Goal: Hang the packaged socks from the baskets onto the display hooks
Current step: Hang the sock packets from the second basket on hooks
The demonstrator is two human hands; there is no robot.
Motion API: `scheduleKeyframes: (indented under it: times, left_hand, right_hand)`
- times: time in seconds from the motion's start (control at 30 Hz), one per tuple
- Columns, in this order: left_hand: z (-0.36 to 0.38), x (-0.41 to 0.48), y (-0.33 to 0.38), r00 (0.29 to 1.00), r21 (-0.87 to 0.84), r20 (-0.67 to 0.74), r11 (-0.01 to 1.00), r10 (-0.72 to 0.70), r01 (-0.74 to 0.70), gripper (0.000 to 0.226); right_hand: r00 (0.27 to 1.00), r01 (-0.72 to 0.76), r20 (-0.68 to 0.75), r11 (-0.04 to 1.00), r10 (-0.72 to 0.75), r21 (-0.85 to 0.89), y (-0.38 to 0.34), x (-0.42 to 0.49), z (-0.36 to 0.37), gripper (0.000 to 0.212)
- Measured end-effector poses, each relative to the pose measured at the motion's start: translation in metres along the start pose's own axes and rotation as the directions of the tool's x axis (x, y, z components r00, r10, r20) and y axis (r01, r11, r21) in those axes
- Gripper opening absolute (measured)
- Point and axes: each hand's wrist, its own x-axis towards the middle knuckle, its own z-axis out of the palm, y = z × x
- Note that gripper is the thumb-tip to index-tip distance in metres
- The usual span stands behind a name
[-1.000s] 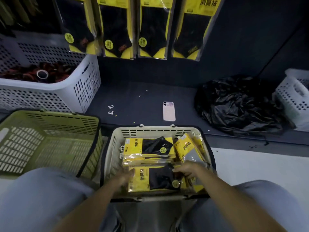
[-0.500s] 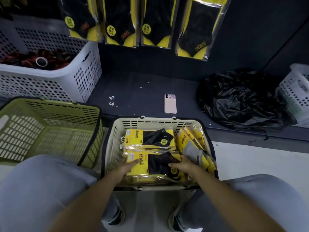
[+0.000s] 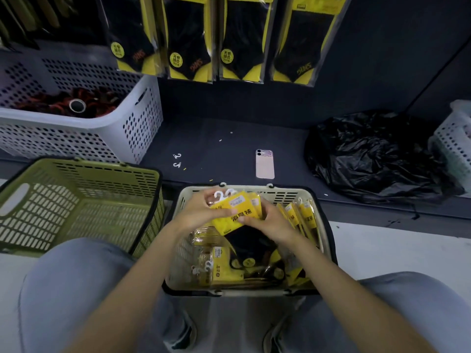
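From the head camera: a sheaf of glossy yellow-carded sock packs (image 3: 238, 212) gripped between both hands, left hand (image 3: 201, 212) curled round one edge beside the white plastic hooks (image 3: 224, 194), right hand (image 3: 271, 221) clasping the opposite side (thumbs meeting on the card face). Directly beneath, crinkled packs (image 3: 229, 275) in the slotted cream basket (image 3: 280, 193). Left of the left hand, a ribbed green basket (image 3: 102, 171); beyond the fingers, flat hanging packs (image 3: 190, 39).

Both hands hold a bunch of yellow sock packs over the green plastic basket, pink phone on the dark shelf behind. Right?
No. In the head view the left hand and right hand hold the bunch of yellow sock packs over the beige plastic basket, not the green plastic basket. The pink phone lies on the dark shelf behind.
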Motion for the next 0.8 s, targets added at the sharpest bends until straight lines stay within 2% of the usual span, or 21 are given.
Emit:
scheduleKeyframes:
  times: [0.1, 0.13, 0.2, 0.27, 0.37, 0.43, 0.53, 0.63, 0.8]
  left_hand:
    - [-0.003, 0.000, -0.004, 0.999, -0.245, -0.034, 0.968, 0.043, -0.050, 0.059]
    - [-0.002, 0.000, -0.009, 0.999, -0.241, -0.013, 0.970, 0.032, -0.034, 0.057]
    - [0.006, -0.002, -0.027, 0.997, -0.029, 0.072, 0.999, -0.015, 0.018, 0.049]
    - [0.016, -0.005, -0.050, 0.992, 0.165, 0.108, 0.985, -0.063, 0.044, 0.041]
    - [0.026, -0.007, -0.073, 0.991, 0.238, 0.107, 0.970, -0.076, 0.049, 0.041]
    - [0.029, -0.006, -0.078, 0.993, 0.246, 0.090, 0.968, -0.079, 0.054, 0.044]
    - [0.028, -0.002, -0.070, 0.997, 0.202, 0.039, 0.978, -0.071, 0.062, 0.041]
    - [0.022, 0.004, -0.041, 0.999, 0.121, 0.014, 0.992, 0.040, -0.041, 0.038]
    - [0.020, 0.011, 0.032, 0.984, -0.092, -0.013, 0.980, 0.176, -0.176, 0.042]
  right_hand:
    - [0.995, 0.026, -0.098, 0.991, -0.013, 0.131, -0.006, -0.003, -0.003, 0.040]
    - [0.995, 0.015, -0.105, 0.989, 0.000, 0.148, -0.004, -0.003, -0.004, 0.043]
    - [0.996, -0.021, -0.088, 0.992, 0.032, 0.127, 0.006, -0.004, -0.003, 0.049]
    - [0.995, -0.093, -0.038, 0.993, 0.096, 0.075, 0.019, -0.006, 0.000, 0.051]
    - [0.981, -0.194, 0.000, 0.977, 0.195, 0.085, 0.030, -0.007, 0.001, 0.069]
    - [0.980, -0.195, -0.019, 0.978, 0.197, 0.071, 0.033, -0.006, -0.003, 0.073]
    - [0.991, -0.105, -0.080, 0.993, 0.109, 0.043, 0.029, -0.004, -0.006, 0.068]
    - [0.981, 0.043, -0.192, 0.996, -0.027, 0.078, 0.010, 0.000, -0.011, 0.064]
    - [0.860, 0.270, -0.482, 0.950, -0.166, 0.155, -0.045, 0.013, -0.023, 0.050]
